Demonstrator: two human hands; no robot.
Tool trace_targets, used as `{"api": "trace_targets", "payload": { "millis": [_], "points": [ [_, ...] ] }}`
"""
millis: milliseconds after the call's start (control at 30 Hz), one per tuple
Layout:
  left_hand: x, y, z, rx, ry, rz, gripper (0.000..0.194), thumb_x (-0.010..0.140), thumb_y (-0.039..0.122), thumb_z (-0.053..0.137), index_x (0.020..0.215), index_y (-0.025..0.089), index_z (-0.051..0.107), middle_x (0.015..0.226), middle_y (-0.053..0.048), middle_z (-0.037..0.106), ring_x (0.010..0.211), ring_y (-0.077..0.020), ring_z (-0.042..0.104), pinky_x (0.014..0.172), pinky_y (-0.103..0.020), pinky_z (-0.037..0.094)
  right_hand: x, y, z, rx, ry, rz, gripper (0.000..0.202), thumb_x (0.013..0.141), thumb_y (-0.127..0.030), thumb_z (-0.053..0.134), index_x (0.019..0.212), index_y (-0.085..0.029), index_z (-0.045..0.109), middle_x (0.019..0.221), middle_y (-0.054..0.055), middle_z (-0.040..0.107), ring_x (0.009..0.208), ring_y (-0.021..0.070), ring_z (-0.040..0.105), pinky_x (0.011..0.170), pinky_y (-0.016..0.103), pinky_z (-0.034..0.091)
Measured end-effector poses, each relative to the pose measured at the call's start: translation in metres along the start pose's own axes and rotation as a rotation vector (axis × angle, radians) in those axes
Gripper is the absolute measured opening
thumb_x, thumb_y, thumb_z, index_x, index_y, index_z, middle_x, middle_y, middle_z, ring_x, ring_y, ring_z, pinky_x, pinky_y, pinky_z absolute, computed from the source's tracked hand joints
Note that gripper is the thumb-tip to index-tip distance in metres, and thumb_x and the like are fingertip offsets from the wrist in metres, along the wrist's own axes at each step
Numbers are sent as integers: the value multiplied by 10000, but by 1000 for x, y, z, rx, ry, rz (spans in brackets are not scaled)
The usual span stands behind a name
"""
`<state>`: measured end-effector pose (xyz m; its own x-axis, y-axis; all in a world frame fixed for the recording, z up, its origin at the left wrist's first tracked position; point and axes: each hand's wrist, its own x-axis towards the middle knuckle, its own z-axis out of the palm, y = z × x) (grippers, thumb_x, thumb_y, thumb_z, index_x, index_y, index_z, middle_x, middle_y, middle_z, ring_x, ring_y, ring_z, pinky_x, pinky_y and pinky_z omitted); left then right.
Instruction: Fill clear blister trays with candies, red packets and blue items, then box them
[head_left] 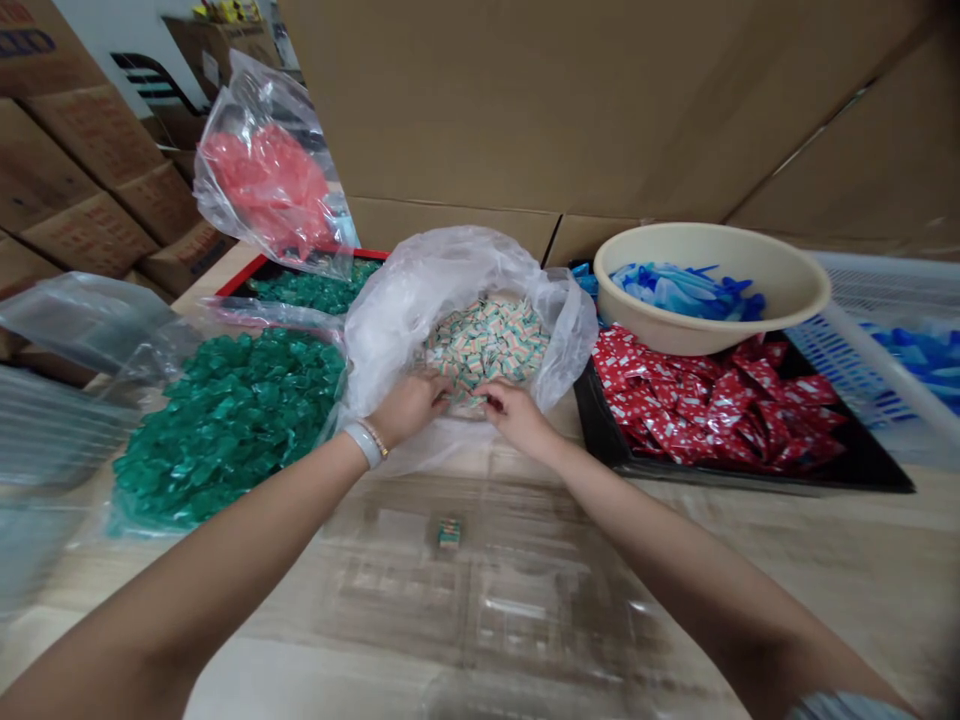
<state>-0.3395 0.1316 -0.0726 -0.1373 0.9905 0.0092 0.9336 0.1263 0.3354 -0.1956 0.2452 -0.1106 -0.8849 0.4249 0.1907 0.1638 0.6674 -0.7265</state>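
Observation:
A white translucent plastic bag (390,300) stands open on the table, holding many small packets (487,340) striped in green, orange and cream. Both of my hands are at its near edge. My left hand (409,408), with a bracelet and a pale band at the wrist, has its fingers curled down at the packets. My right hand (516,412) is closed in a pinch beside the packets, a short gap away from the left. Whatever lies between the fingertips is too small to make out. A small striped bundle (449,532) lies on the table nearer to me.
Left of the bag lie green wrapped pieces (232,430) in clear plastic and a red-rimmed tray (251,270). Behind is a bag of pink pieces (270,185). On the right, a cream basin (705,325) rests over a black tray (874,478) of red packets (720,410).

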Motion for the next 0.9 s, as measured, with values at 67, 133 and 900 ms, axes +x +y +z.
{"api": "trace_targets", "payload": {
  "millis": [67, 133, 900],
  "points": [
    [-1, 2, 2, 50, -58, 5, 189, 777, 174, 467, 899, 148, 609, 885, -73, 602, 812, -168, 558, 770, -271, 418, 6, -3, -1, -60, -12, -6, 228, 694, -40, 495, 853, -162, 605, 768, 22, 515, 675, 114, 462, 644, 230, 383],
    [0, 3, 4, 89, -97, 0, 190, 776, 178, 469, 896, 142, 612, 897, -89, 602, 807, -178, 566, 763, -283, 422, 15, -8, -7, -123, -67, -20, 194, 668, -38, 522, 804, -145, 611, 729, 22, 519, 679, 122, 462, 657, 240, 379],
    [17, 161, 81, -270, 40, 160, 200, 762, 163, 466, 842, 131, 647, 856, -72, 601, 820, -148, 538, 776, -245, 411, -185, -35, -123, 434, 27, 409, 165, 663, -293, 594, 748, -158, 549, 639, -13, 549, 568, 97, 484, 539, 228, 380]
  ]
}}
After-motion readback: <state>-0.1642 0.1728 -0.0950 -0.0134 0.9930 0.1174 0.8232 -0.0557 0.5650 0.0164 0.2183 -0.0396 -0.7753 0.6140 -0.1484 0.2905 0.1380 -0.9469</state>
